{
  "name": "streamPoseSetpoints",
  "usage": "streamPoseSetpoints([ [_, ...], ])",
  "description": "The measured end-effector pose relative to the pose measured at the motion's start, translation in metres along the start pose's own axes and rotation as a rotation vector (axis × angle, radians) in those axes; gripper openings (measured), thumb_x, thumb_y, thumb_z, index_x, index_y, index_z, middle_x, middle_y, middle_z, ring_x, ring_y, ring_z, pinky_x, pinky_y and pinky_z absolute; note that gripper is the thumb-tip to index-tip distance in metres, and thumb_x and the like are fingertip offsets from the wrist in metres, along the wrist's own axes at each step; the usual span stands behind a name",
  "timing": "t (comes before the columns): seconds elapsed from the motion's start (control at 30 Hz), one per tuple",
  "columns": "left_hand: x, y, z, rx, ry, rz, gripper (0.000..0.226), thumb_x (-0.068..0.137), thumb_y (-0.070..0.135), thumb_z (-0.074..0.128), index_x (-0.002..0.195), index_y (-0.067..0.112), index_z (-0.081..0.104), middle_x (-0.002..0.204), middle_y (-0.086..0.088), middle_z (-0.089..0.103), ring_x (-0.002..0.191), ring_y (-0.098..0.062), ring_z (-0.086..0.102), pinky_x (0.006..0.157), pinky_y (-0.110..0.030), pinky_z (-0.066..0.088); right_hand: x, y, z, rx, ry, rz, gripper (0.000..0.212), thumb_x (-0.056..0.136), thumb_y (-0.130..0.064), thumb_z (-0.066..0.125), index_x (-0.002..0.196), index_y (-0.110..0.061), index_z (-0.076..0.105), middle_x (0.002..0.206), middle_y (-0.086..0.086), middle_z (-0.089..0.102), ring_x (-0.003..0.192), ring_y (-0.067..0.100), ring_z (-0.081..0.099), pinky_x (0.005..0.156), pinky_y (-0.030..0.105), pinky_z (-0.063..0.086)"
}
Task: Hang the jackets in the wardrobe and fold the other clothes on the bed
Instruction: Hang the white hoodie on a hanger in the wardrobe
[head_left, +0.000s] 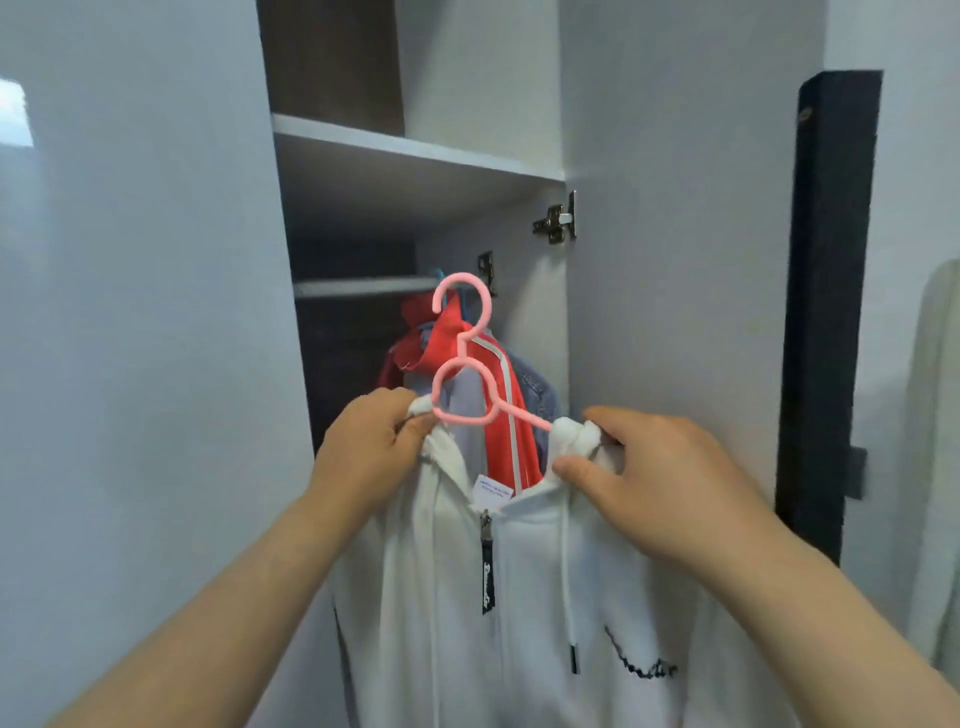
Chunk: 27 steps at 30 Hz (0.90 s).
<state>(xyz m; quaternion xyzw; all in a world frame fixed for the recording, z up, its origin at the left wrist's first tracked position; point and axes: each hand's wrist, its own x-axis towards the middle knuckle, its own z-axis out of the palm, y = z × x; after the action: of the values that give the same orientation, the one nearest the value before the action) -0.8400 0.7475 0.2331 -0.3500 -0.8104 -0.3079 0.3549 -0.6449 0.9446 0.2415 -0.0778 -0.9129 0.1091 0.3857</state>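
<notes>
Left hand (371, 447): fingers curled tight round the white cloth at the left end of the pink hanger (462, 364), knuckles toward the camera.
Right hand (660, 483): thumb and fingers pinch a bunched fold of white cloth over the hanger's right arm; the other fingers are loosely bent.
Wardrobe (530, 312): pale grey, standing open, with a shelf (415, 150) above and a rail (363, 286) below it; a metal hinge (558, 221) carries the open door (675, 208) on the right.
On the rail: a red jacket (498, 395) with a pale stripe, and a denim jacket (540, 389) just behind it to the right.
Room: a dark panel (826, 312) stands upright beyond the door, with a pale garment (935, 467) at the far right edge.
White jacket (519, 597): draped on the pink hanger and held up between both hands in front of the open wardrobe, zip partly closed, drawstring dangling, neck label showing.
Hanger hook: raised just in front of the rail; I cannot tell whether it touches it.
</notes>
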Motion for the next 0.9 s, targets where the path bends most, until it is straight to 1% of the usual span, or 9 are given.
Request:
streamPoseSetpoints([
  [0.13, 0.014, -0.005, -0.011, 0.029, 0.084, -0.060, 0.027, 0.095, 0.032, 0.053, 0.069, 0.025, 0.052, 0.070, 0.008, 0.053, 0.068, -0.013, 0.050, 0.060, -0.040, 0.044, 0.008, 0.000, 0.008, -0.085, 0.048, 0.016, 0.030, 0.092, -0.056, 0.045, 0.098, -0.029, 0.057, 0.100, -0.005, 0.067, 0.096, 0.024, 0.061, 0.065, 0.033, 0.033],
  [0.2, 0.019, -0.004, -0.011, 0.054, 0.114, -0.075, 0.027, 0.096, 0.033, 0.051, 0.070, 0.027, 0.052, 0.071, 0.009, 0.054, 0.068, -0.013, 0.050, 0.060, -0.039, 0.044, 0.016, 0.000, 0.010, -0.023, 0.002, 0.053, 0.029, 0.092, -0.051, 0.047, 0.087, -0.024, 0.055, 0.092, -0.005, 0.066, 0.089, 0.025, 0.060, 0.062, 0.034, 0.034],
  [0.27, 0.025, -0.004, -0.008, 0.116, 0.116, -0.081, 0.024, 0.097, 0.032, 0.051, 0.077, 0.023, 0.058, 0.076, 0.006, 0.057, 0.073, -0.017, 0.052, 0.069, -0.041, 0.047, 0.025, 0.002, 0.009, 0.114, -0.096, 0.121, 0.037, 0.087, -0.050, 0.054, 0.075, -0.015, 0.056, 0.071, -0.005, 0.060, 0.069, 0.020, 0.055, 0.055, 0.031, 0.035],
  [0.33, 0.033, -0.002, -0.005, 0.147, 0.127, -0.075, 0.023, 0.098, 0.030, 0.049, 0.081, 0.020, 0.060, 0.080, 0.005, 0.058, 0.077, -0.017, 0.053, 0.085, -0.041, 0.047, 0.033, 0.002, 0.011, 0.310, -0.154, 0.187, 0.045, 0.081, -0.048, 0.061, 0.059, -0.012, 0.045, 0.054, -0.003, 0.042, 0.051, 0.015, 0.037, 0.047, 0.029, 0.028],
  [0.4, 0.043, -0.003, -0.004, 0.114, 0.159, -0.090, 0.023, 0.098, 0.030, 0.046, 0.080, 0.021, 0.058, 0.081, 0.004, 0.058, 0.080, -0.018, 0.053, 0.083, -0.040, 0.046, 0.041, -0.004, 0.018, 0.485, -0.127, 0.232, 0.046, 0.080, -0.041, 0.066, 0.054, -0.018, 0.036, 0.052, -0.004, 0.029, 0.049, 0.013, 0.025, 0.044, 0.029, 0.021],
  [0.5, 0.059, -0.012, -0.001, 0.099, 0.170, -0.119, 0.021, 0.098, 0.032, 0.048, 0.092, 0.022, 0.066, 0.092, 0.004, 0.063, 0.090, -0.017, 0.055, 0.077, -0.032, 0.046, 0.056, -0.008, 0.036, 0.606, -0.013, 0.279, 0.047, 0.080, -0.036, 0.071, 0.052, -0.017, 0.038, 0.053, -0.002, 0.031, 0.052, 0.015, 0.026, 0.049, 0.031, 0.022],
  [0.6, 0.074, -0.019, 0.004, -0.041, 0.172, -0.178, 0.023, 0.096, 0.032, 0.056, 0.114, 0.023, 0.068, 0.114, 0.004, 0.065, 0.109, -0.015, 0.055, 0.095, -0.036, 0.049, 0.077, 0.000, 0.052, 0.618, 0.073, 0.309, 0.050, 0.082, -0.035, 0.073, 0.051, -0.017, 0.038, 0.051, -0.004, 0.033, 0.050, 0.015, 0.026, 0.049, 0.032, 0.022],
  [0.7, 0.092, -0.021, 0.008, -0.119, 0.213, -0.228, 0.035, 0.099, 0.034, 0.051, 0.132, 0.023, 0.059, 0.139, 0.004, 0.054, 0.134, -0.015, 0.043, 0.113, -0.038, 0.036, 0.100, 0.002, 0.071, 0.608, 0.117, 0.346, 0.050, 0.083, -0.033, 0.073, 0.049, -0.016, 0.041, 0.044, -0.004, 0.037, 0.048, 0.016, 0.031, 0.048, 0.030, 0.024],
  [0.9, 0.138, -0.033, 0.025, -0.158, 0.302, -0.440, 0.042, 0.100, 0.040, 0.045, 0.138, 0.022, 0.050, 0.141, 0.001, 0.051, 0.131, -0.018, 0.045, 0.103, -0.034, 0.040, 0.142, -0.012, 0.116, 0.537, 0.172, 0.348, 0.049, 0.084, -0.038, 0.071, 0.049, -0.011, 0.049, 0.044, 0.000, 0.044, 0.048, 0.016, 0.042, 0.048, 0.030, 0.033],
])
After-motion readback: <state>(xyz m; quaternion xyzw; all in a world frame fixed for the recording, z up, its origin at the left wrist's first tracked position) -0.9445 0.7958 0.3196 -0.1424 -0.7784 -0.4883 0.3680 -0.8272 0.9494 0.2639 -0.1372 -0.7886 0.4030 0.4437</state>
